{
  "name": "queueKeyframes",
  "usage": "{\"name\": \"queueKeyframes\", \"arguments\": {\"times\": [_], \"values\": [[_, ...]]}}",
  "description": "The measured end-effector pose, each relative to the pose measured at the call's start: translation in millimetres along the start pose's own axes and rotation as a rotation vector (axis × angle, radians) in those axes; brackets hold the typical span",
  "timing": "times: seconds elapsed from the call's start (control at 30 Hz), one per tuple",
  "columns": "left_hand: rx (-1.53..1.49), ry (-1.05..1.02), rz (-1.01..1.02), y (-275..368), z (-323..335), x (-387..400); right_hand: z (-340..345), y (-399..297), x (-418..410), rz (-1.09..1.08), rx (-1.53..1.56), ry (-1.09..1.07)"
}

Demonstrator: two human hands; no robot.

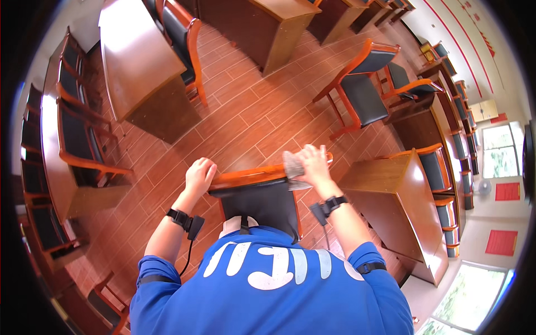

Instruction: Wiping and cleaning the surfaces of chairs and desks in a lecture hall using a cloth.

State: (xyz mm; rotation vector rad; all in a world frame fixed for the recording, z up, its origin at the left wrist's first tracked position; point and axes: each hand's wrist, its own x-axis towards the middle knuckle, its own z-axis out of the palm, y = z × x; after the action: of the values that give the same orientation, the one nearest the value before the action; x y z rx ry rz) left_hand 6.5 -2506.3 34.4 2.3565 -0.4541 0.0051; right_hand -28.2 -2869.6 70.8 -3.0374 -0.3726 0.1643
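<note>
A wooden chair with a black padded back stands directly before me, its orange-brown top rail (247,176) running crosswise. At the rail's left end, my left hand (198,179) curls its fingers against the wood. My right hand (313,165) presses a grey cloth (294,169) over the rail near its right end; the cloth hangs down on both sides of the rail. Below the rail, the black padding (261,205) is partly hidden by my blue shirt. Black straps with small devices sit on both wrists.
A wooden desk (142,79) stands ahead left, another desk (389,205) close on my right. One black-seated chair (362,98) stands ahead right on the reddish tile floor (251,113). Rows of chairs (79,134) and desks line the left side. Windows (469,295) are at right.
</note>
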Motion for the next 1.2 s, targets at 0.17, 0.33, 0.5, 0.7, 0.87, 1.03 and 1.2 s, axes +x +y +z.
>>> {"name": "queueKeyframes", "arguments": {"times": [0.17, 0.33, 0.5, 0.7, 0.87, 1.03, 1.2], "values": [[-0.029, -0.031, 0.025, 4, 9, 6, 1, 36, -9, -0.012, -0.003, -0.026], [-0.027, -0.006, 0.005, 4, 7, 2, 5, 35, -6, -0.148, 0.003, 0.023], [-0.029, 0.069, -0.011, 3, -1, -1, 9, -31, 31, -0.371, 0.098, -0.060], [0.002, 0.223, -0.056, 5, 5, 4, 33, -184, 85, -0.522, 0.194, 0.002], [-0.010, 0.253, -0.112, 5, 14, -3, 35, -161, 87, -0.573, 0.308, -0.164], [0.063, 0.221, -0.191, 4, 11, -5, 24, -25, 63, -0.594, 0.270, -0.284], [0.117, 0.242, -0.222, 6, 7, -4, -2, 82, 34, -0.587, 0.445, -0.219]]}}
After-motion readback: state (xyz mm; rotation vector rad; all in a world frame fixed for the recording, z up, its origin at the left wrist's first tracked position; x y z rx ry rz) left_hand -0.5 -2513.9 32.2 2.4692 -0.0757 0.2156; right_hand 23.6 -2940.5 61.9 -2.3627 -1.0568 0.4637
